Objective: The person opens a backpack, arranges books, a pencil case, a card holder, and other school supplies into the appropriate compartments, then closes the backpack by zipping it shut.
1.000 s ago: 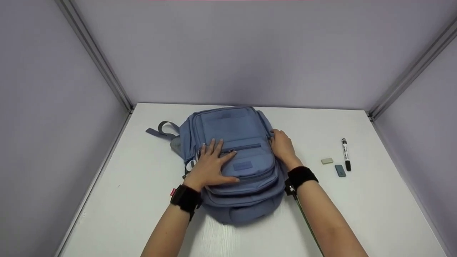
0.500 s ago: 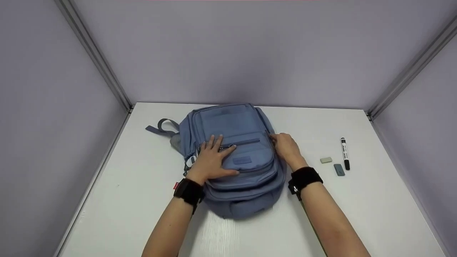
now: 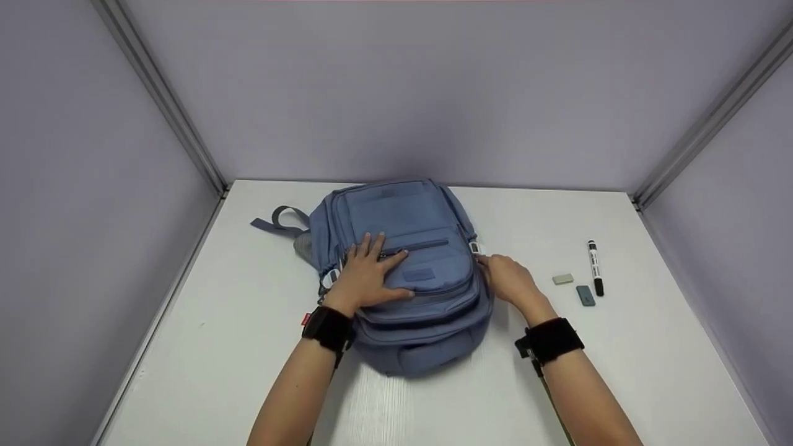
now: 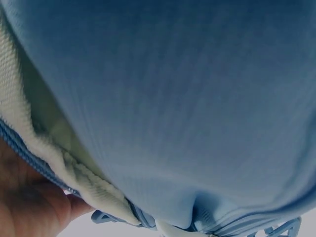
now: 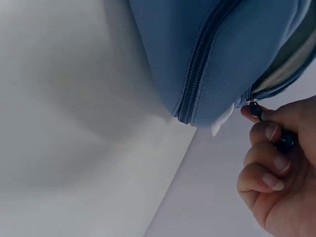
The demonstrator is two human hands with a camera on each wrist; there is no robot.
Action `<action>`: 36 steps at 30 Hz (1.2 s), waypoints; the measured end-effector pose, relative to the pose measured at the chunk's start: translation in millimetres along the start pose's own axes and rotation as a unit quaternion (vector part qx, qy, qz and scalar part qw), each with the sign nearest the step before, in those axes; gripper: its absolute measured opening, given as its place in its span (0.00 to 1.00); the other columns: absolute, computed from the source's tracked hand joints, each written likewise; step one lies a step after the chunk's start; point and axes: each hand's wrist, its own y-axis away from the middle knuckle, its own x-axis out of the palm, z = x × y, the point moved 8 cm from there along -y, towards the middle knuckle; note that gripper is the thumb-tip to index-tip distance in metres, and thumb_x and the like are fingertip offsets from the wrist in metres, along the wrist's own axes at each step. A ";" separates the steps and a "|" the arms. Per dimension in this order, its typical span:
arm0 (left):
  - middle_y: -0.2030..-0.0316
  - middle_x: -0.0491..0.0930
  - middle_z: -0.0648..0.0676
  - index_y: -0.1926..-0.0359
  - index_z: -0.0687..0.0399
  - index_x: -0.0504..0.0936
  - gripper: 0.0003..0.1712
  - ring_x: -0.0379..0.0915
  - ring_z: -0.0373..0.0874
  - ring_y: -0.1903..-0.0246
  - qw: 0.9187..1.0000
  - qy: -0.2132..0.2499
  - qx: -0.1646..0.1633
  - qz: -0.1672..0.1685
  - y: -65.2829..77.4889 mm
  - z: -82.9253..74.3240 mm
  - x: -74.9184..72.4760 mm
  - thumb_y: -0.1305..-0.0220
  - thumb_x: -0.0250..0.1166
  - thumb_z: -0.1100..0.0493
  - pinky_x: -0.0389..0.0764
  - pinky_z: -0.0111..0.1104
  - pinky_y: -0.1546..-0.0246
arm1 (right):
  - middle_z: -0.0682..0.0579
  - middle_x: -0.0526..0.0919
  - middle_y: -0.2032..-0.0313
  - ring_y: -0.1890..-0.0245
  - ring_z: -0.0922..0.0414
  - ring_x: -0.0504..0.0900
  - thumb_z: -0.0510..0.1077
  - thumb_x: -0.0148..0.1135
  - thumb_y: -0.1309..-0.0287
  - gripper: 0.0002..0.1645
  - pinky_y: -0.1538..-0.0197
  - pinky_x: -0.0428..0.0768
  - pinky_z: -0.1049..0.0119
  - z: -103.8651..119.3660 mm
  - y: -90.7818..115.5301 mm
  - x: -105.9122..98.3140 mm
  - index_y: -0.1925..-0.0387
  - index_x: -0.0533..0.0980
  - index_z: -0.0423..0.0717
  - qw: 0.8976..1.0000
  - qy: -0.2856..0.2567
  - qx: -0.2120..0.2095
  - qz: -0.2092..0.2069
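On the backpack (image 3: 399,214), near the bench (image 3: 210,371)'s far edge, the zip (image 5: 281,92) looks only part-run, its pocket (image 4: 74,143) gaping (whether opening or closing remains, I cannot tell), the right grip (image 3: 511,282) pinching the zip pull (image 5: 256,110), the left grip (image 3: 365,282) spread flat on the backpack.

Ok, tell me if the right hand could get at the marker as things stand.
Probably yes, if the right hand releases the zipper pull it pinches: the marker lies uncovered, with only a pale block and a teal block near the way.

The left hand (image 3: 367,279) hides part of the backpack (image 3: 396,214); marker print (image 3: 595,262) seems illegible.
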 end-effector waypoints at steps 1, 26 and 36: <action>0.25 0.44 0.65 0.26 0.33 0.60 0.53 0.33 0.67 0.27 1.000 0.001 -0.001 0.000 0.0 0.2 0.0 0.48 0.55 0.18 0.45 0.62 0.34 | 0.37 0.83 0.57 0.55 0.38 0.81 0.42 0.51 0.28 0.18 0.56 0.78 0.43 -0.6 4.1 0.2 0.44 0.79 0.40 1.000 -0.006 0.001 0.004; 0.24 0.39 0.63 0.26 0.33 0.59 0.49 0.28 0.64 0.27 0.998 0.050 -0.016 0.018 0.9 0.7 4.1 0.44 0.53 0.20 0.38 0.58 0.31 | 0.55 0.74 0.76 0.77 0.62 0.68 0.33 0.49 0.33 0.14 0.69 0.70 0.64 39.0 75.5 1.9 0.62 0.82 0.34 0.980 -0.153 -0.087 0.097; 0.24 0.39 0.64 0.26 0.34 0.59 0.48 0.28 0.65 0.27 0.999 0.033 -0.017 0.022 -1.4 -0.6 4.6 0.42 0.51 0.20 0.40 0.60 0.32 | 0.59 0.70 0.81 0.83 0.66 0.64 0.34 0.49 0.31 0.15 0.74 0.67 0.69 80.1 83.3 9.4 0.62 0.83 0.37 0.967 -0.192 -0.129 0.110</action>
